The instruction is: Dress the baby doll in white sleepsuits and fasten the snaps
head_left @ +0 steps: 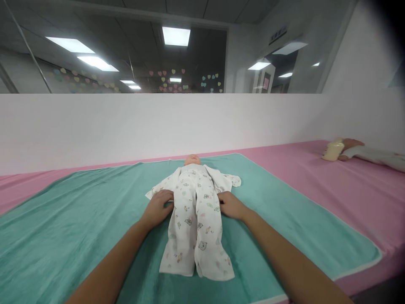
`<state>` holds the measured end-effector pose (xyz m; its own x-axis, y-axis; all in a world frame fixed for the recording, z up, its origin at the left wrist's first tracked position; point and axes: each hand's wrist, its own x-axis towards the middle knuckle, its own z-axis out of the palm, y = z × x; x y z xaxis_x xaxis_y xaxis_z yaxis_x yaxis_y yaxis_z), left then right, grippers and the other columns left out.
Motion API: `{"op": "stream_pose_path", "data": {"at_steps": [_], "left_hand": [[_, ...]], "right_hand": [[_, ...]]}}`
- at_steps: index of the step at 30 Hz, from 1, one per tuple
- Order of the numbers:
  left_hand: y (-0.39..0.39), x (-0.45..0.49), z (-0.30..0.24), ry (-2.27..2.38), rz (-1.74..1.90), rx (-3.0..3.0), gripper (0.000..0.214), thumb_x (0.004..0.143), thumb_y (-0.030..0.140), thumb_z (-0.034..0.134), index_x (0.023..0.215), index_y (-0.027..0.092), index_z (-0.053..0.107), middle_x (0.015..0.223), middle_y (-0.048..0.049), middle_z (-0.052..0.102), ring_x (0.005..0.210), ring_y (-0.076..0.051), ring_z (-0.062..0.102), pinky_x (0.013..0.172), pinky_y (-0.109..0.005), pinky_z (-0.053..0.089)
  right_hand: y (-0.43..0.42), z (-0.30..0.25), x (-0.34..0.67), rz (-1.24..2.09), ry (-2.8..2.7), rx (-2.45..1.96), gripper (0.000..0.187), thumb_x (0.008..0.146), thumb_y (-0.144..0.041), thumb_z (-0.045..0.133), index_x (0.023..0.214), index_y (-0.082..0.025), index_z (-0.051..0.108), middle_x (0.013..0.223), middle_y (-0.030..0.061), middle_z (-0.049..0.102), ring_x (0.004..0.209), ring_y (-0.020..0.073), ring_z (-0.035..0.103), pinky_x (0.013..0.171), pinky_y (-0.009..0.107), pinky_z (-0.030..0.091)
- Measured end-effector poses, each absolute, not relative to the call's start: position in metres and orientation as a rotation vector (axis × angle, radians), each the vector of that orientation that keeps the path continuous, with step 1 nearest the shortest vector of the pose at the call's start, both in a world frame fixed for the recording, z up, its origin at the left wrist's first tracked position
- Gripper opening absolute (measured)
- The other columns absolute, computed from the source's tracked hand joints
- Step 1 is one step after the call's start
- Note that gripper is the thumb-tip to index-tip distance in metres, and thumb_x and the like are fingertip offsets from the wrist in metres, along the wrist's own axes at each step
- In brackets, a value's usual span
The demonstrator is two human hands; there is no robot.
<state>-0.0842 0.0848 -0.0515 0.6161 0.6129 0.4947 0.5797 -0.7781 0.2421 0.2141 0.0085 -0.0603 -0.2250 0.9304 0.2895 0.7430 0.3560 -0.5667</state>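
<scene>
The infant training doll [192, 160] lies on its back, centred on the work surface, with its head toward the far wall. Surroundings: a white partition [158, 126] rises beyond a pink-covered mattress [363, 198], and heart-shaped paper notes [172, 78] show on the glazing above it. At the far right of the mattress, a cream-coloured cylindrical item [333, 150] lies against a second doll's limb [352, 145].

A teal towel [278, 219] with pale edging lies on the mattress beneath the doll. The doll wears a white printed sleepsuit [186, 236], with the sleeves spread outward and the legs laid straight toward the person.

Operation in hand: both hands are at the sleepsuit's sides, at about waist level. The left hand [156, 208] lies on one side, its fingers [166, 197] curved over the cloth. The right hand [230, 204] lies against the opposite side, its fingertips [221, 202] at the cloth's edge. Neither hand is clenched; whether either pinches the cloth cannot be determined from this view.
</scene>
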Motion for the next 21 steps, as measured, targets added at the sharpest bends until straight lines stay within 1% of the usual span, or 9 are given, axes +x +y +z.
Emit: {"op": "stream_pose_path", "data": {"at_steps": [3,5,8,11,13,15,17,18,21], "left_hand": [[0.097,-0.094,-0.057,1.286,1.051,2.505,0.023,0.083,0.029,0.039,0.09,0.022,0.06,0.11,-0.0026,0.061,0.105,-0.02,0.051,0.094,-0.032,0.038],[0.104,-0.099,-0.06,1.599,1.068,2.331,0.028,0.084,0.035,0.039,0.096,0.021,0.059,0.112,-0.0047,0.059,0.105,-0.022,0.052,0.09,-0.033,0.04],[0.11,-0.103,-0.063,1.914,0.886,2.207,0.037,0.083,0.044,0.038,0.098,0.018,0.06,0.107,-0.0098,0.059,0.101,-0.026,0.053,0.079,-0.034,0.042],[0.109,-0.102,-0.064,2.024,0.725,2.263,0.036,0.081,0.043,0.039,0.092,0.018,0.062,0.103,-0.0116,0.059,0.1,-0.029,0.051,0.076,-0.036,0.041],[0.108,-0.101,-0.063,2.023,0.64,2.311,0.029,0.08,0.038,0.039,0.085,0.02,0.062,0.101,-0.0101,0.06,0.098,-0.029,0.052,0.074,-0.036,0.04],[0.107,-0.1,-0.062,1.987,0.611,2.292,0.027,0.081,0.034,0.038,0.08,0.021,0.061,0.096,-0.0084,0.062,0.092,-0.027,0.054,0.07,-0.034,0.04],[0.108,-0.1,-0.062,1.971,0.642,2.246,0.028,0.081,0.035,0.037,0.083,0.02,0.06,0.094,-0.0081,0.062,0.087,-0.025,0.056,0.067,-0.032,0.041],[0.108,-0.1,-0.062,1.983,0.658,2.237,0.029,0.081,0.037,0.037,0.086,0.02,0.06,0.095,-0.0086,0.062,0.088,-0.025,0.055,0.068,-0.032,0.041],[0.109,-0.099,-0.064,2.036,0.643,2.277,0.032,0.08,0.04,0.04,0.093,0.02,0.061,0.103,-0.0104,0.061,0.099,-0.029,0.052,0.072,-0.035,0.041]], "right_hand": [[0.018,-0.066,0.228,0.349,-1.772,-1.531,0.023,0.077,-0.025,0.041,0.078,-0.022,0.063,0.077,-0.0009,0.064,0.07,0.0149,0.054,0.065,0.025,0.038],[0.027,-0.072,0.241,0.281,-1.523,-1.66,0.024,0.078,-0.028,0.041,0.086,-0.023,0.062,0.085,0.0,0.064,0.076,0.0155,0.055,0.068,0.025,0.039],[0.039,-0.082,0.258,0.257,-1.268,-1.834,0.026,0.075,-0.033,0.047,0.093,-0.02,0.059,0.095,0.0046,0.062,0.084,0.018,0.056,0.072,0.027,0.04],[0.046,-0.09,0.264,0.305,-1.241,-1.873,0.032,0.072,-0.037,0.051,0.097,-0.017,0.057,0.102,0.008,0.061,0.088,0.0201,0.057,0.073,0.029,0.04],[0.047,-0.092,0.261,0.338,-1.25,-1.863,0.036,0.072,-0.037,0.052,0.102,-0.018,0.055,0.101,0.0066,0.061,0.086,0.0189,0.058,0.071,0.028,0.041],[0.047,-0.091,0.257,0.366,-1.255,-1.848,0.039,0.072,-0.035,0.052,0.107,-0.018,0.052,0.096,0.0041,0.063,0.081,0.0167,0.059,0.069,0.026,0.042],[0.046,-0.089,0.254,0.373,-1.247,-1.848,0.04,0.072,-0.033,0.052,0.109,-0.018,0.05,0.091,0.0027,0.064,0.078,0.0159,0.059,0.067,0.025,0.042],[0.045,-0.089,0.253,0.371,-1.243,-1.853,0.041,0.071,-0.032,0.052,0.109,-0.018,0.05,0.089,0.0025,0.064,0.078,0.016,0.059,0.067,0.025,0.041],[0.043,-0.087,0.253,0.352,-1.246,-1.869,0.039,0.071,-0.028,0.053,0.108,-0.019,0.052,0.085,0.0017,0.064,0.078,0.016,0.058,0.066,0.024,0.04]]}}
